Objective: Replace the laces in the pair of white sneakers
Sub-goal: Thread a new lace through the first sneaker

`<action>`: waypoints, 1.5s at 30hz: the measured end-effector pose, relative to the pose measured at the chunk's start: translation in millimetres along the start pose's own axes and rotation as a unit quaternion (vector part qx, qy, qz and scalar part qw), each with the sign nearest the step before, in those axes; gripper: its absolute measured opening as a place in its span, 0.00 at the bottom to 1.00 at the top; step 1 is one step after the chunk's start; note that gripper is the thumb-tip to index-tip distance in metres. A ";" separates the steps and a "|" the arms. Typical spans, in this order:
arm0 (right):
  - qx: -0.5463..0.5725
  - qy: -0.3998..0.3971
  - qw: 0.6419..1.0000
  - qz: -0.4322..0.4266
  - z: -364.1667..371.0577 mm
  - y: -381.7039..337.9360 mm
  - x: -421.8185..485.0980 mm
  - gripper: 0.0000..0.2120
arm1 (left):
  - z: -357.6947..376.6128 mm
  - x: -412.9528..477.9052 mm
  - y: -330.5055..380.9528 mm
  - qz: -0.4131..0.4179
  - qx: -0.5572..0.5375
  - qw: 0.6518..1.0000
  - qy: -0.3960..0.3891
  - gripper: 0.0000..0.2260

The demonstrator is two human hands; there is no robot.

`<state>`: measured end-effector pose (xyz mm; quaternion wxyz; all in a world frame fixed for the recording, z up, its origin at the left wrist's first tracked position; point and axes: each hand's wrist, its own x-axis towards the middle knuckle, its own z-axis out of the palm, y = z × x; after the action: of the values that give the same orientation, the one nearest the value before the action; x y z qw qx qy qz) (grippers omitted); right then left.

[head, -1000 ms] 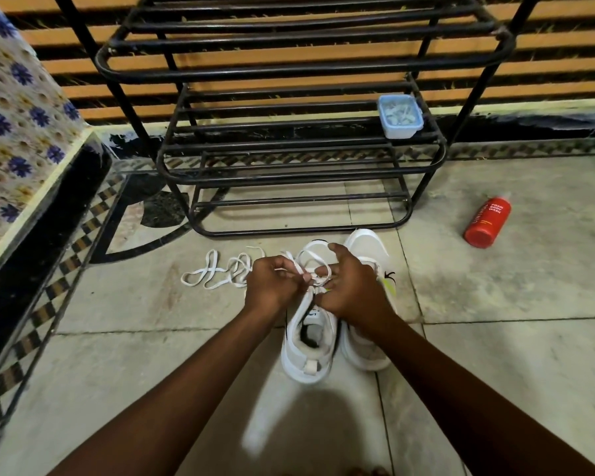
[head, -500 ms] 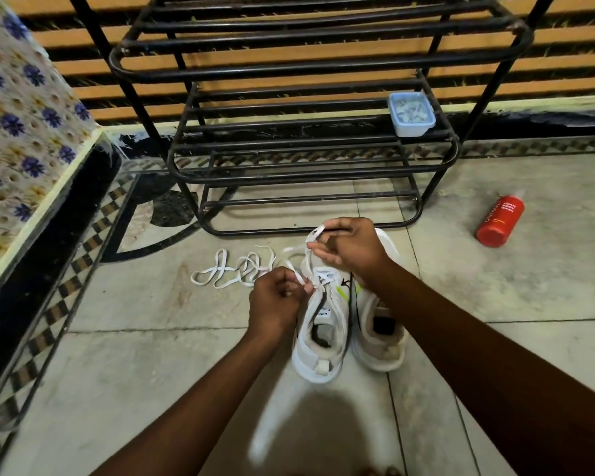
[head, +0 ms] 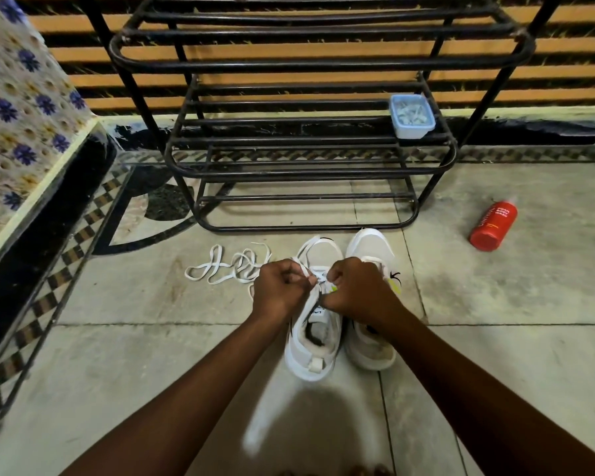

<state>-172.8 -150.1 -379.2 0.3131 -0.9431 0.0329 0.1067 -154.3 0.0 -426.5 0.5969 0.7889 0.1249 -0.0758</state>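
Two white sneakers stand side by side on the tiled floor, toes pointing away from me. Over the eyelets of the left sneaker [head: 311,352], my left hand [head: 278,290] and my right hand [head: 354,292] each pinch a strand of the white lace [head: 314,243] threaded in that shoe; a loop of it arcs over the toe. The right sneaker [head: 370,247] is partly hidden under my right wrist. A second loose white lace [head: 220,267] lies tangled on the floor left of the shoes.
A black metal shoe rack [head: 306,166] stands just beyond the sneakers, with a small blue plastic box [head: 412,115] on a shelf. A red bottle [head: 493,225] lies on the floor at the right. A floral-covered ledge [head: 21,132] runs along the left.
My right hand has come back down from the toe of the left sneaker to meet my left hand over the eyelets. The lace loop now lies over the toe.
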 end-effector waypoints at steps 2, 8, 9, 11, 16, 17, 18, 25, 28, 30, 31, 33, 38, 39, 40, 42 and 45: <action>-0.027 0.012 0.999 -0.030 5.3 -2.2 -1.0 0.11 | 1.3 0.9 0.3 -0.005 0.009 1.000 -0.005 0.10; 0.043 0.069 0.997 0.010 16.0 1.0 -3.9 0.10 | 5.5 3.2 -1.2 0.010 0.042 0.999 -0.019 0.09; 0.066 0.077 0.995 0.022 16.5 2.2 -4.6 0.11 | 6.2 3.5 -2.5 0.016 0.051 0.998 -0.017 0.10; 0.099 0.085 0.991 0.039 17.5 5.6 -4.5 0.12 | 9.1 2.5 -4.3 0.028 0.069 0.997 -0.010 0.10; 0.198 0.127 0.965 0.112 21.6 13.9 -4.8 0.11 | 16.3 3.3 -8.6 0.037 0.066 0.997 0.006 0.09; 0.217 0.131 0.960 0.122 23.0 14.8 -4.6 0.11 | 17.2 3.8 -9.3 0.037 0.062 0.997 0.009 0.09; 0.228 0.133 0.956 0.128 24.2 15.9 -4.5 0.11 | 18.4 4.4 -10.7 0.037 0.059 0.998 0.010 0.09; 0.264 0.123 0.946 0.143 27.1 21.1 0.2 0.11 | 22.5 7.2 -15.7 0.040 0.050 0.998 0.010 0.09; 0.285 0.119 0.939 0.153 27.5 22.9 0.8 0.11 | 22.8 6.1 -15.4 0.052 0.066 0.996 0.008 0.09; 0.290 0.124 0.936 0.160 27.8 24.2 0.2 0.11 | 23.2 5.8 -14.6 0.058 0.071 0.996 -0.002 0.10; 0.291 0.126 0.934 0.161 28.1 24.7 0.1 0.11 | 23.3 5.8 -14.2 0.062 0.070 0.996 -0.008 0.10; 0.286 0.127 0.936 0.159 27.9 24.8 0.1 0.11 | 23.3 5.7 -15.1 0.074 0.063 0.995 -0.016 0.10; 0.266 0.111 0.946 0.151 25.7 23.1 1.3 0.12 | 19.8 7.4 -15.4 0.148 0.115 0.981 -0.041 0.12; 0.264 0.107 0.947 0.147 25.7 24.0 2.0 0.11 | 19.1 8.6 -14.7 0.156 0.124 0.979 -0.047 0.13; 0.257 0.101 0.951 0.140 25.5 24.4 2.4 0.11 | 18.6 9.8 -13.7 0.161 0.128 0.977 -0.049 0.14; 0.254 0.094 0.954 0.129 26.3 25.1 3.0 0.10 | 20.2 12.6 -12.4 0.170 0.140 0.974 -0.049 0.16; 0.268 0.089 0.950 0.131 25.7 25.7 3.5 0.09 | 24.6 11.9 -11.6 0.176 0.152 0.972 -0.035 0.17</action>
<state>-177.3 -155.4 -415.1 0.5331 -0.8177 0.2113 0.0495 -145.5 -19.4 -447.1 0.4776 0.8770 -0.0500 -0.0156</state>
